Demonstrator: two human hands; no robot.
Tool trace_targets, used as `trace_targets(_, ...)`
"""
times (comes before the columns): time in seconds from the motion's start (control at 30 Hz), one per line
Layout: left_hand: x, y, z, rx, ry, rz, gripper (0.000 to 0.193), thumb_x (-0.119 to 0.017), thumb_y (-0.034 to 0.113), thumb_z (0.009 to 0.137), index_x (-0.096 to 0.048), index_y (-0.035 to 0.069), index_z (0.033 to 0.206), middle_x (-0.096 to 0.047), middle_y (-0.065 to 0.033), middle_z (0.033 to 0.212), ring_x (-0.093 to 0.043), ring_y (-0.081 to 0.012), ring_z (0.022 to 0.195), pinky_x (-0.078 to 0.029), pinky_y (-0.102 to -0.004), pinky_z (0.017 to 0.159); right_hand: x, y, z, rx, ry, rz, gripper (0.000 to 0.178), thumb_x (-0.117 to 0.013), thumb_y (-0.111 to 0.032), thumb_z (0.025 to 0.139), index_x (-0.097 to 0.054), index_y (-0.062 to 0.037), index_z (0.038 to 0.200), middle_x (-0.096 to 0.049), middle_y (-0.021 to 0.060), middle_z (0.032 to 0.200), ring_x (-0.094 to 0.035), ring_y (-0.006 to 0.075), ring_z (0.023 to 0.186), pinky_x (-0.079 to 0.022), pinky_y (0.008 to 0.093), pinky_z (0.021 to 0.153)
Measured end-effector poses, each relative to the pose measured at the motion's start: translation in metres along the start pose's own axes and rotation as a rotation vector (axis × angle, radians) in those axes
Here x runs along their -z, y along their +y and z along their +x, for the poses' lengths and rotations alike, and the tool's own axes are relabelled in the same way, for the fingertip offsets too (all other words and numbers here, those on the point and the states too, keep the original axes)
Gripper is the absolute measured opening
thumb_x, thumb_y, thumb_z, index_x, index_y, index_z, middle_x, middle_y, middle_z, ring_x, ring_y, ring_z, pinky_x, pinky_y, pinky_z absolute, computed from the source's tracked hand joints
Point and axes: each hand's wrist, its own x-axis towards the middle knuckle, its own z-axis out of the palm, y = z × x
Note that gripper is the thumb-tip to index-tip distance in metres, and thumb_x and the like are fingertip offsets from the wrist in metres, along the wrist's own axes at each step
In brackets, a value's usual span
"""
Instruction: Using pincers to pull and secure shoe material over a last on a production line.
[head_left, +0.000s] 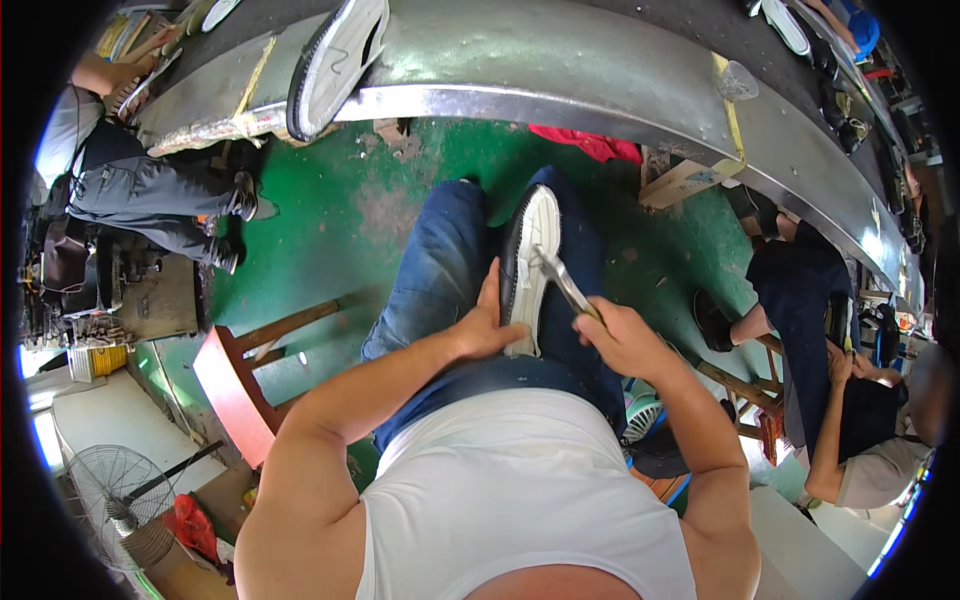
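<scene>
A dark shoe rests bottom up along my thighs, its pale underside facing me and its toe pointing away. My left hand grips its left side near the heel, with the thumb lying across the pale underside. In my right hand is a metal hand tool with a bent head and a darker handle; its exact kind is unclear. The head of the tool touches or hovers just over the middle of the shoe's underside. My right fingers are wrapped round the handle.
Ahead runs a metal-edged workbench, with another shoe tilted at its edge. A red stool and a wire fan stand left. Co-workers sit on both sides. Red cloth lies under the bench.
</scene>
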Motion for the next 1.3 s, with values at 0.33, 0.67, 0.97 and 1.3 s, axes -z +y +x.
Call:
trace_targets(0.33,0.084,0.100,-0.047,0.005,0.037,-0.948,0.075,-0.059,0.005,0.096,-0.017,0.007,0.158,-0.038,-0.0137,0.154,-0.044,-0.0234,0.136,-0.034,-0.0378,0.112,-0.027,0.082,0.002,-0.148,0.266,0.312,0.040,-0.043,-0.034,0.105,-0.058,0.0034,0.106,-0.065,0.0086,0.086,-0.064,0.0142,0.071,-0.052,0.0294,0.066)
trace_targets(0.67,0.264,0.339,0.207,-0.209,0.308,-0.264,0.075,-0.066,0.013,0.090,-0.029,0.004,0.154,-0.062,-0.0168,0.130,-0.066,-0.0258,0.108,-0.053,-0.0382,0.091,-0.023,0.106,0.020,-0.211,0.199,0.448,0.037,-0.046,-0.031,0.104,-0.059,0.0036,0.106,-0.067,0.0096,0.085,-0.066,0.0155,0.073,-0.053,0.0304,0.068)
trace_targets(0.97,0.319,0.300,0.365,-0.125,0.480,2.045,0.052,-0.060,0.018,0.086,-0.055,0.018,0.137,-0.044,-0.0057,0.151,-0.035,-0.0457,0.139,-0.032,-0.0564,0.110,-0.008,0.109,0.019,-0.275,0.140,0.675,0.036,-0.044,-0.028,0.105,-0.057,0.0053,0.109,-0.068,0.0115,0.090,-0.067,0.0174,0.076,-0.054,0.0302,0.069)
trace_targets(1.3,0.391,0.309,0.220,0.535,0.490,1.332,0.072,-0.068,0.043,0.083,-0.047,0.011,0.144,-0.051,-0.0174,0.144,-0.051,-0.0338,0.131,-0.039,-0.0445,0.110,-0.008,0.125,0.024,-0.194,0.138,0.767,0.041,-0.044,-0.034,0.105,-0.056,0.0048,0.109,-0.067,0.0122,0.091,-0.068,0.0180,0.076,-0.053,0.0296,0.064)
